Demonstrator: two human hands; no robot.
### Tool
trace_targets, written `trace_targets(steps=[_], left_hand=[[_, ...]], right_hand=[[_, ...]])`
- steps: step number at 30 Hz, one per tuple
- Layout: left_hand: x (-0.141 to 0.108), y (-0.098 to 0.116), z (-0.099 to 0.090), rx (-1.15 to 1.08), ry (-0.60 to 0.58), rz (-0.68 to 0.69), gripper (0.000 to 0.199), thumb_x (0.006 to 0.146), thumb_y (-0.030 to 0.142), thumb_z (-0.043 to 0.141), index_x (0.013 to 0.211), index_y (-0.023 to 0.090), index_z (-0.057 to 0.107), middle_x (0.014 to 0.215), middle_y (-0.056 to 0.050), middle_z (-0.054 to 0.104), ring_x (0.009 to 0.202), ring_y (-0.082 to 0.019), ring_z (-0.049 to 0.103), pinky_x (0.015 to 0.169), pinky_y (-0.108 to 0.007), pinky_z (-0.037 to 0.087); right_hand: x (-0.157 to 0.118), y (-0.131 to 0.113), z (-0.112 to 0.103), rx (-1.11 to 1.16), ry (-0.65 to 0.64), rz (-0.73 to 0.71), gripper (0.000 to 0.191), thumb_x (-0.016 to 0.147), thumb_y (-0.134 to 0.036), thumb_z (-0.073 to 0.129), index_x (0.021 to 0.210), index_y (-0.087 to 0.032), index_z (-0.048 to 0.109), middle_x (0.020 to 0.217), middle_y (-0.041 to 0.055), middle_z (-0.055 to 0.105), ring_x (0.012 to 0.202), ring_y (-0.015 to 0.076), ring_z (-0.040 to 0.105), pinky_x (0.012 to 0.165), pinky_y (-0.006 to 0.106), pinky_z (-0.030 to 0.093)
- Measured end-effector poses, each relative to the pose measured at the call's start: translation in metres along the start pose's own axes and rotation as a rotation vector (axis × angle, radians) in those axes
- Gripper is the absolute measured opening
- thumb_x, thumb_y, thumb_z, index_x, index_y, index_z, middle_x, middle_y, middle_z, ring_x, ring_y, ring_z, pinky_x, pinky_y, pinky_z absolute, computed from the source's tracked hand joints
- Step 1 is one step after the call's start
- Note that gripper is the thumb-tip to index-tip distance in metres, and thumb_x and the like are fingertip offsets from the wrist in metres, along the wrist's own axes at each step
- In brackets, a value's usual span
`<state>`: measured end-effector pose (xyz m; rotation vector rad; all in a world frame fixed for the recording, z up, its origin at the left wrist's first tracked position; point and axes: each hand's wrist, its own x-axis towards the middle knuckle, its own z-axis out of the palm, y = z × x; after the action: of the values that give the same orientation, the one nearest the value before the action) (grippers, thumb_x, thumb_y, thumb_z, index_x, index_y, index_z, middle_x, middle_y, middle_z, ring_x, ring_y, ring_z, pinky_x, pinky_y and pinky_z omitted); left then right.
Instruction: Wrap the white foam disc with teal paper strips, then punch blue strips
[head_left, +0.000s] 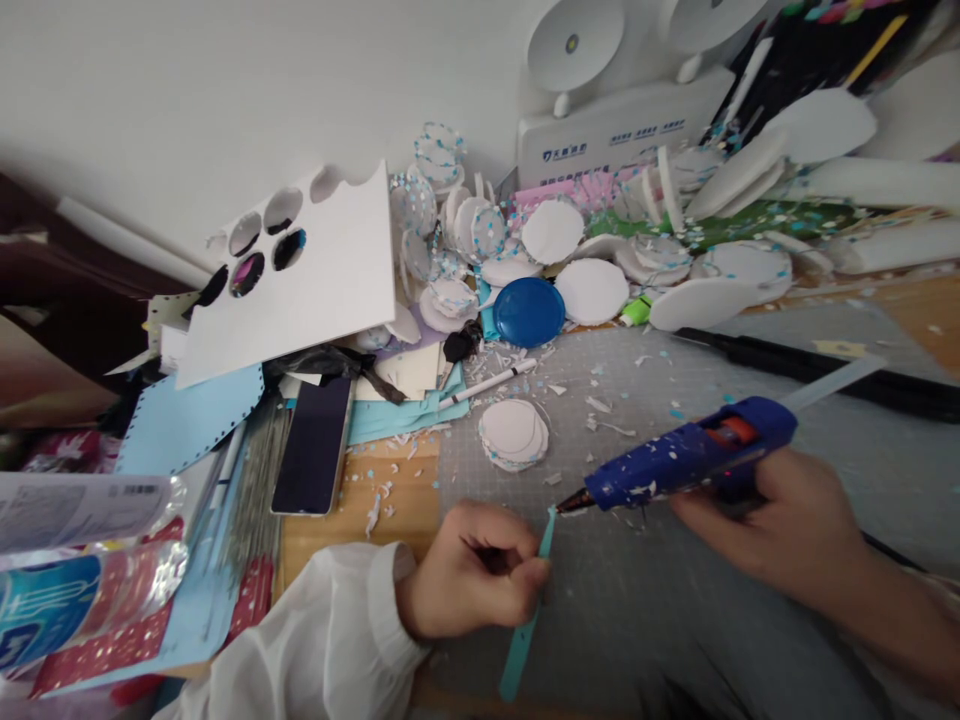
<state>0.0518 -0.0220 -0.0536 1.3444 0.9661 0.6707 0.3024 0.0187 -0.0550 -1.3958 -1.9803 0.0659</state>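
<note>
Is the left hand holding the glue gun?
No, the right hand grips the blue glue gun, while the left hand pinches a teal strip.

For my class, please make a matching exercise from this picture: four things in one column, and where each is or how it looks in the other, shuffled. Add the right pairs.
Things
1. Glue gun
2. Strip
3. Phone
4. Bottle

Place or state
A. Clear plastic, at the left edge of the picture
B. Pinched in the left hand
C. Dark-faced, lying face up
D. Dark blue, gripped in the right hand

Right pairs
1-D, 2-B, 3-C, 4-A
</note>
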Motion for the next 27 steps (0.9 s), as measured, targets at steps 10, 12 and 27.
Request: trace_targets(steps=[10,12,27], left_hand=[[0.0001,0.0003,-0.0004,-0.001,0.0,0.005,0.037,0.075,0.029,0.058,0.048,0.017,0.037,0.046,0.004,0.031,0.044,-0.005,0.026,0.043,-0.022,0.02],[0.0004,0.0006,-0.0005,0.003,-0.007,0.0,0.038,0.075,0.031,0.059,0.047,0.017,0.037,0.046,0.004,0.031,0.044,-0.005,0.026,0.042,-0.022,0.02],[-0.0003,-0.0001,-0.0004,-0.027,0.001,0.012,0.036,0.074,0.025,0.059,0.047,0.017,0.037,0.046,0.005,0.031,0.044,-0.005,0.026,0.044,-0.023,0.019]], right_hand=[[-0.0001,0.0013,0.0011,-0.057,-0.001,-0.067,0.032,0.076,-0.033,0.049,0.047,-0.023,0.04,0.033,-0.0031,0.044,0.024,0.012,0.042,0.028,0.022,0.028],[-0.0004,0.0015,0.0005,-0.068,0.009,-0.082,0.032,0.077,-0.034,0.048,0.047,-0.023,0.04,0.033,-0.0028,0.044,0.024,0.0121,0.042,0.028,0.022,0.029],[-0.0037,0.0048,0.0019,-0.026,-0.044,0.062,0.032,0.069,-0.04,0.052,0.044,-0.023,0.042,0.036,0.0004,0.05,0.029,0.0167,0.051,0.033,0.025,0.036]])
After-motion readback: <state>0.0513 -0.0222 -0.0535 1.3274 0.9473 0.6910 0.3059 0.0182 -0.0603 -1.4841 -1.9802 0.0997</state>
